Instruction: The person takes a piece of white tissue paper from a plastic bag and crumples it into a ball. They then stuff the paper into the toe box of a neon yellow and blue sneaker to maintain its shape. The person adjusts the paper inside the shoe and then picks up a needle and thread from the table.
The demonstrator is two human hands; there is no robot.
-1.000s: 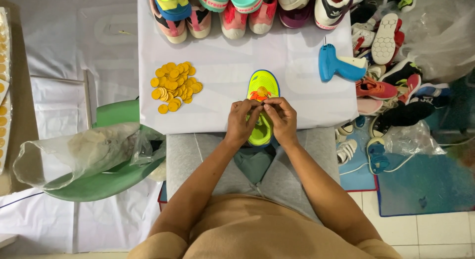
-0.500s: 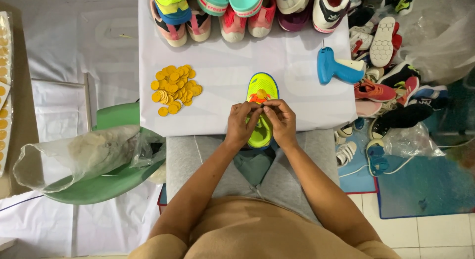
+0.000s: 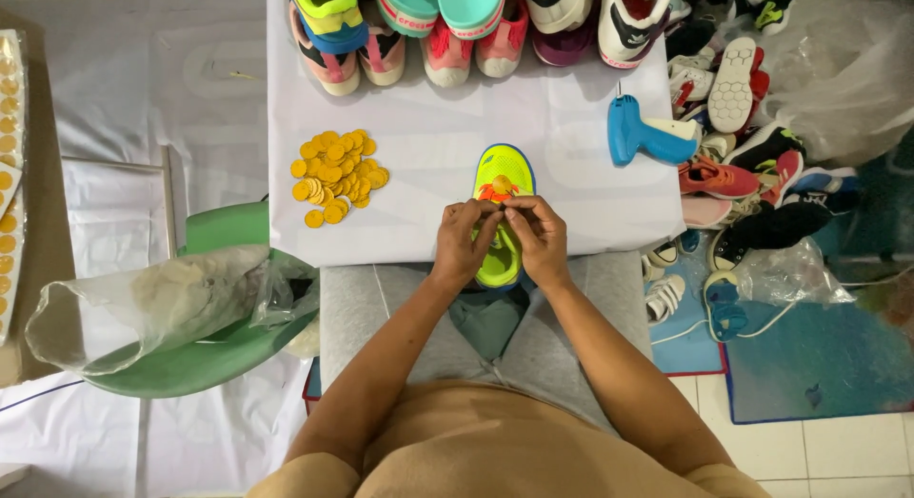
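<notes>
A small neon yellow-green shoe (image 3: pixel 502 169) with a blue edge and orange laces lies toe-away on the white-covered table (image 3: pixel 428 174). My left hand (image 3: pixel 464 243) and my right hand (image 3: pixel 539 236) meet over the middle of the shoe, fingertips pinched together at the orange lace area. Both hands cover the shoe's rear half. A pile of several yellow round discs (image 3: pixel 335 174) lies to the left of the shoe, apart from my hands.
A blue and white glue gun (image 3: pixel 643 134) lies at the table's right. A row of small shoes (image 3: pixel 457 22) lines the far edge. More shoes (image 3: pixel 743 146) are heaped on the floor at right. A green chair with a plastic bag (image 3: pixel 162 308) stands at left.
</notes>
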